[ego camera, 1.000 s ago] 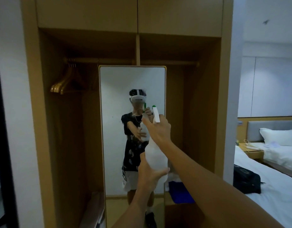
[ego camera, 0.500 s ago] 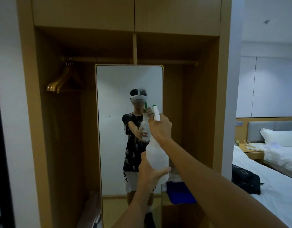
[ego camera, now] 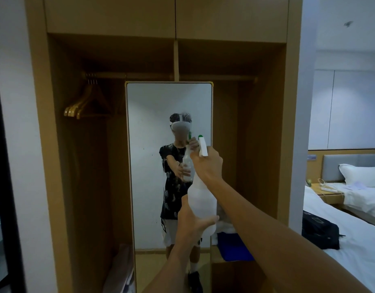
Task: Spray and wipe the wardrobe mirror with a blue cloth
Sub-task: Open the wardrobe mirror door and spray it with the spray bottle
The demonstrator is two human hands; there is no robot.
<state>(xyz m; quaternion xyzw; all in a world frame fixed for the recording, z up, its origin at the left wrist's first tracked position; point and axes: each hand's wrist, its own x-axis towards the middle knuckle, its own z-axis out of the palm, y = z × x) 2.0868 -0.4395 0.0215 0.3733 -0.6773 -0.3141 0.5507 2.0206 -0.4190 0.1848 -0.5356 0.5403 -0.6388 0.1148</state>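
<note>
A tall wardrobe mirror (ego camera: 148,166) stands inside the open wooden wardrobe, with spray droplets on its upper middle. I hold a white spray bottle (ego camera: 201,199) with a green-tipped nozzle up in front of the mirror's right side. My right hand (ego camera: 207,166) grips its trigger head, and my left hand (ego camera: 191,220) cups the bottom of the bottle. A folded blue cloth (ego camera: 235,247) lies on a low shelf to the right of the mirror, partly hidden by my right forearm.
Wooden hangers (ego camera: 83,104) hang on the rail at upper left. The wardrobe's side panel (ego camera: 292,123) stands to the right. Beyond it is a bed (ego camera: 355,254) with a black bag (ego camera: 319,231) on it, and a bedside table (ego camera: 328,190).
The bottle and both hands stay almost in place. Wet droplets now show on the mirror around the reflected head and chest.
</note>
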